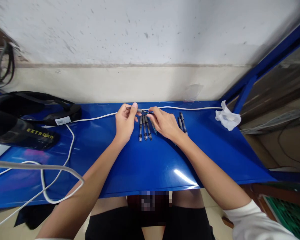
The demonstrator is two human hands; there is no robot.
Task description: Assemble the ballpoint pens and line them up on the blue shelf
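Note:
My left hand is closed around a pen with a grey grip, its thumb on top. From the pen's end a thin dark piece reaches across to my right hand, whose fingertips pinch the far end. I cannot tell whether that piece is a refill or a tip. Several pens with grey grips and clear ends lie side by side just below my hands. A teal part lies partly beneath the right fingers. Beyond my right wrist are further pens, partly hidden by it.
Behind the blue table stands a stained wall. A white cable runs along the back and loops at left. A black headset-like object lies at left. At right, a crumpled tissue sits near the blue frame.

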